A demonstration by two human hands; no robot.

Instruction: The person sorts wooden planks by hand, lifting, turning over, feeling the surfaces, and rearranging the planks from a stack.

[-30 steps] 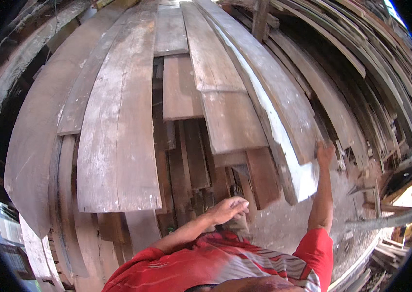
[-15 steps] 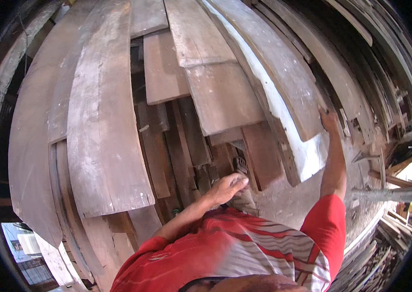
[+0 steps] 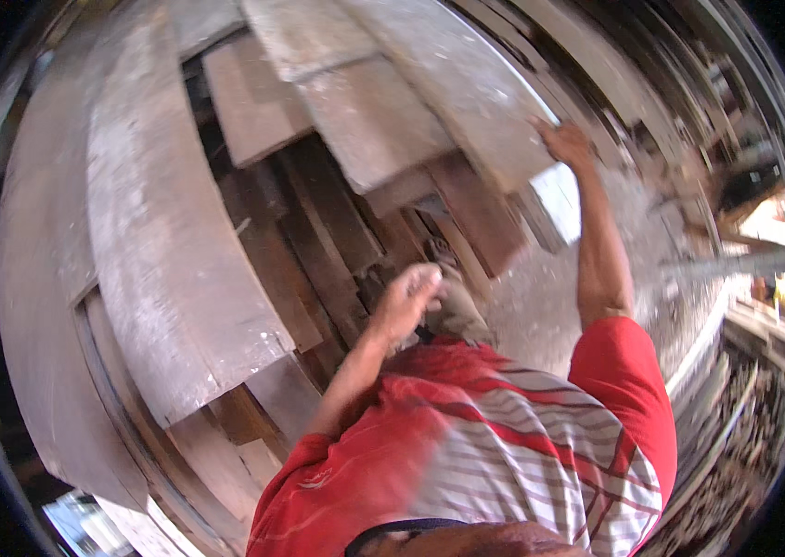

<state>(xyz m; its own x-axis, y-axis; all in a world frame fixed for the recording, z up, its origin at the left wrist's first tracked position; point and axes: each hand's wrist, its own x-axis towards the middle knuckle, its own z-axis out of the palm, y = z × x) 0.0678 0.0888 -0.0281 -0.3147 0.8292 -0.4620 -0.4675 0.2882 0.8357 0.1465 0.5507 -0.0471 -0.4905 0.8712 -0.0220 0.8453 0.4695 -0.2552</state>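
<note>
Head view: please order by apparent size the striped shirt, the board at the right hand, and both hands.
1. Striped shirt
2. Board
3. Left hand, right hand: too alike to rank.

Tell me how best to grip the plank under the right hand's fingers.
Likely best: the plank's long right edge, close to its near end, coming from the right. That edge is exposed beside the right hand, while other boards crowd its left.

Bare hands (image 3: 405, 304) — red short-sleeved shirt (image 3: 374, 455), wavy grey-and-white stripes (image 3: 541, 450), dark collar (image 3: 411, 524)
</note>
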